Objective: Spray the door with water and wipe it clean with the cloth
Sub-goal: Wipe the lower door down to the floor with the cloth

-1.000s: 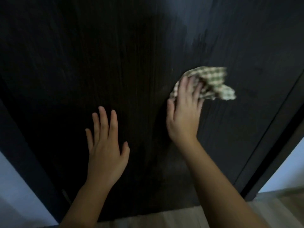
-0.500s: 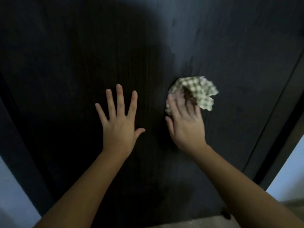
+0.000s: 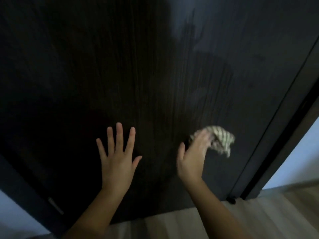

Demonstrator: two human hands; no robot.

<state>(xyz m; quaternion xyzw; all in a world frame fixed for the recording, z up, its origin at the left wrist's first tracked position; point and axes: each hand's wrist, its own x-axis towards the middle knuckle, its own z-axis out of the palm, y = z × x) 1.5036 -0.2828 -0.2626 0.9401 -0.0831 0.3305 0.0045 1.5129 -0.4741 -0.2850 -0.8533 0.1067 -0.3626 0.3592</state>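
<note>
Forearms reach up from the bottom edge, both bare, over pale wood-look floor (image 3: pixel 259 219) that runs beneath the wrists and out to the right. The left hand (image 3: pixel 117 163) lies flat against the dark door (image 3: pixel 138 75), palm to the panel, four fingers straight and fanned, thumb splayed out toward the right hand; it holds nothing. The right hand (image 3: pixel 191 157) sits beside it, a gap of bare door between the two, tilted so its fingers lean up and to the right, thumb standing apart on the near side. Its fingertips are smeared by motion blur, so I cannot tell how firmly they curl; they press the checked cloth (image 3: pixel 219 140) against the door, and the crumpled fabric bulges out past the fingertips, up and to the right of the hand. Beyond both hands the door rises as dark woodgrain, and above the right hand a paler, sheeny patch carries thin vertical streaks. Right of the cloth the door's edge meets the dark frame (image 3: pixel 284 126), with light wall (image 3: pixel 300 152) past that. Below and left of the left wrist a small metal plate (image 3: pixel 55 205) shows on the door's other edge.
</note>
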